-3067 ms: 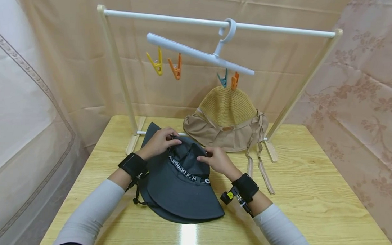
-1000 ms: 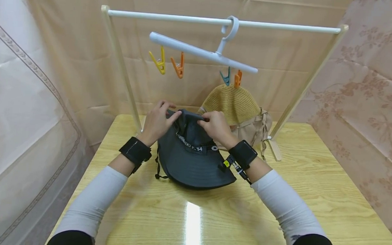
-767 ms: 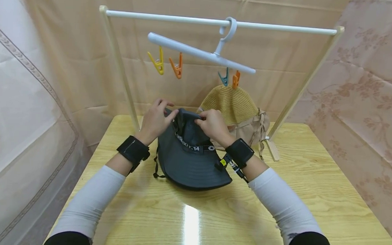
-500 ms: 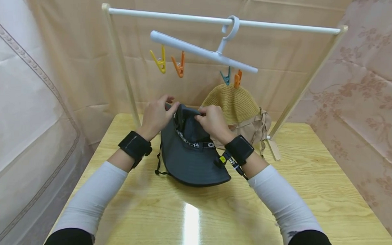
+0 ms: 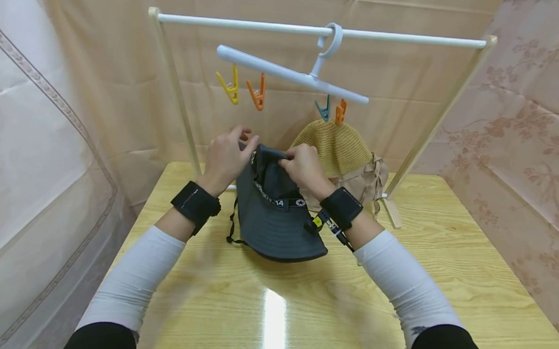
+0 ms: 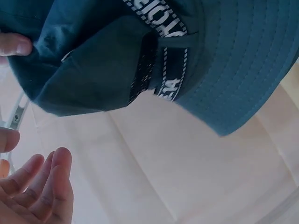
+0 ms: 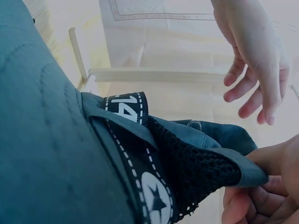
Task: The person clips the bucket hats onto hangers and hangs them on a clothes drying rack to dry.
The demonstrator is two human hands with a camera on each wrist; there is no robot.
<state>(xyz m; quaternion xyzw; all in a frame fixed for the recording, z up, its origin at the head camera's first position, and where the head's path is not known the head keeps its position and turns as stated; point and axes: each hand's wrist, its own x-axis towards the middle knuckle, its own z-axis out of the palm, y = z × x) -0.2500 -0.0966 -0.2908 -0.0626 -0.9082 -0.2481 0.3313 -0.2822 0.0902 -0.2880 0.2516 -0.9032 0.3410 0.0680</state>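
Observation:
A dark grey wide-brimmed bucket hat [image 5: 277, 231] with a lettered black band hangs tilted over the table, its crown towards the rack and its brim towards me. My right hand [image 5: 305, 167] pinches the crown's edge between thumb and fingers, seen close up in the right wrist view [image 7: 266, 182]. Beside the crown's left side is my left hand [image 5: 227, 154]. The left wrist view shows its fingers [image 6: 60, 182] relaxed and apart from the hat. Above both hands, a pale blue hanger [image 5: 287, 74] hangs tilted with a yellow clip [image 5: 230, 86], an orange clip [image 5: 257, 93] and a teal clip [image 5: 324, 110].
A white-barred rack [image 5: 248, 24] with wooden legs stands at the back of the wooden table [image 5: 396, 281]. Behind my right hand, a straw-and-beige hat [image 5: 333, 145] sits below another orange clip [image 5: 340, 113]; whether the clip grips it is unclear. Curtains surround the table.
The bucket hat has come up from the table and back towards the rack. My left hand, earlier on the crown, has let go and risen slightly; the right keeps its pinch.

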